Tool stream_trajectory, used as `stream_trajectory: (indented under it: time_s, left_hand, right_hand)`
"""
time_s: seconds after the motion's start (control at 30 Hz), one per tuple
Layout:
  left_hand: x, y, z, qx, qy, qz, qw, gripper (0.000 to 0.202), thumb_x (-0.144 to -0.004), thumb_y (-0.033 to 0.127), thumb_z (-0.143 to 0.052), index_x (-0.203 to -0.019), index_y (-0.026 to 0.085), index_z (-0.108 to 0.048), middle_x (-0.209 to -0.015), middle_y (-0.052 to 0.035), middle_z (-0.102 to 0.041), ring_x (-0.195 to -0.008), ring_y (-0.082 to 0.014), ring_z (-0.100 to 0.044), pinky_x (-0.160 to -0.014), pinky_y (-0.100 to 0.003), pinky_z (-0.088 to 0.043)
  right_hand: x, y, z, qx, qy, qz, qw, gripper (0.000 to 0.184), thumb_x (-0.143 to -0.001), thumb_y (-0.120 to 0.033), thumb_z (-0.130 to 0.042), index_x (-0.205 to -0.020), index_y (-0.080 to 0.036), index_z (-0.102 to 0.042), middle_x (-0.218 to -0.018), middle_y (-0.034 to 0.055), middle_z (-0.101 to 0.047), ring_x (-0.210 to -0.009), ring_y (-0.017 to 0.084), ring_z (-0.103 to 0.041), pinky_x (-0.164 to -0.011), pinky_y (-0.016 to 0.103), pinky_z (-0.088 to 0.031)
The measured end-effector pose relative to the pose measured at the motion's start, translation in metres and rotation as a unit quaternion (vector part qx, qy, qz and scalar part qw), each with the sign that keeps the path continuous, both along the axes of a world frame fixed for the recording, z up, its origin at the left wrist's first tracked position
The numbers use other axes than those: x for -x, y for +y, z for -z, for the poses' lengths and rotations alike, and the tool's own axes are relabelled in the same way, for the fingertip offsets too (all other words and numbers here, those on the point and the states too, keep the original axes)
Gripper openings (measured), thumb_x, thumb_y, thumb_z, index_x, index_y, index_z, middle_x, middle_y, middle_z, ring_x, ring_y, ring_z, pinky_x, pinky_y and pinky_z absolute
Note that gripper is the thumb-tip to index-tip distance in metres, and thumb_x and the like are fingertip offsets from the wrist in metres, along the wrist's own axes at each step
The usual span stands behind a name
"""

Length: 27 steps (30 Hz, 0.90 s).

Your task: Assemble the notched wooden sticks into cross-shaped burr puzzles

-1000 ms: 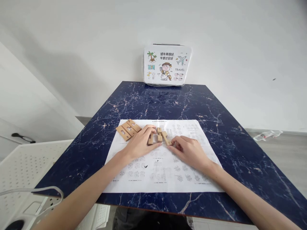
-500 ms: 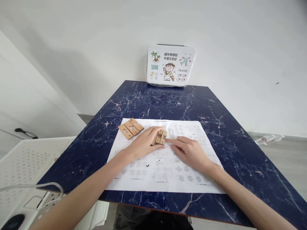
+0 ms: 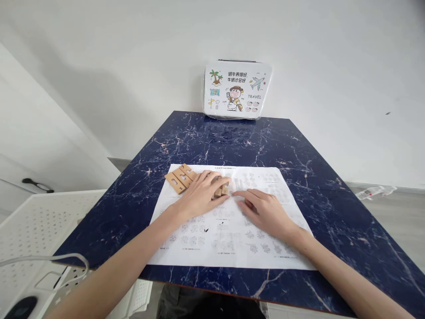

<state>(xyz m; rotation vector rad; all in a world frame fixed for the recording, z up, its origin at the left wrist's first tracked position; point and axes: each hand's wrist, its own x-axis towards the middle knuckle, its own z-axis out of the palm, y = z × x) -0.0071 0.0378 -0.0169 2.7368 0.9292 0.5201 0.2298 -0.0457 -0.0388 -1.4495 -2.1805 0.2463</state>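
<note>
My left hand (image 3: 202,194) lies over a small cluster of notched wooden puzzle pieces (image 3: 221,191) on a printed paper sheet (image 3: 229,239), fingers stretched flat across them. My right hand (image 3: 264,208) rests on the sheet just right of the cluster, fingers extended, fingertips close to the pieces. A second group of flat wooden pieces (image 3: 180,177) lies at the sheet's far left corner, just left of my left hand.
The sheet lies on a dark blue marbled table (image 3: 299,146). A white illustrated case (image 3: 237,90) leans on the wall at the table's far edge. A white perforated crate (image 3: 36,221) and a cable (image 3: 49,259) are at lower left.
The loose pieces were pushed together into a tight cluster. My left hand slid forward and now covers most of them; my right hand's fingers straightened beside them.
</note>
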Motion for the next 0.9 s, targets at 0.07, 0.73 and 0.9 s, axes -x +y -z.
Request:
stream_trajectory:
  time_s: [0.07, 0.73, 0.9]
  left_hand:
    - [0.0, 0.002, 0.003, -0.025, -0.003, -0.035, 0.999, 0.041, -0.103, 0.045, -0.058, -0.14, 0.028, -0.056, -0.134, -0.009, -0.06, -0.13, -0.0322, -0.05, -0.111, -0.055, -0.044]
    - [0.016, -0.001, -0.001, -0.146, -0.01, -0.167, 0.975, 0.037, -0.096, 0.017, -0.053, -0.132, 0.017, -0.053, -0.137, -0.0182, -0.057, -0.129, -0.037, -0.056, -0.101, -0.054, -0.053]
    - [0.002, -0.017, -0.003, -0.106, -0.068, 0.049, 0.991, 0.021, -0.1, 0.017, -0.051, -0.12, 0.018, -0.059, -0.116, -0.0097, -0.069, -0.105, -0.0239, -0.067, -0.092, -0.04, -0.057]
  right_hand:
    - [0.0, 0.0, 0.0, 0.004, 0.002, 0.002, 1.0, 0.032, -0.104, -0.029, -0.048, -0.125, -0.023, -0.071, -0.087, 0.0056, -0.072, -0.071, 0.019, -0.063, -0.065, 0.033, -0.044]
    - [0.0, -0.001, -0.003, 0.009, 0.01, 0.003, 1.0, 0.032, -0.103, -0.028, -0.047, -0.124, -0.023, -0.071, -0.087, 0.0053, -0.073, -0.07, 0.018, -0.064, -0.065, 0.033, -0.044]
    - [-0.001, -0.001, -0.003, 0.019, 0.014, 0.0, 1.0, 0.031, -0.104, -0.03, -0.048, -0.123, -0.023, -0.071, -0.087, 0.0053, -0.073, -0.071, 0.019, -0.064, -0.064, 0.033, -0.045]
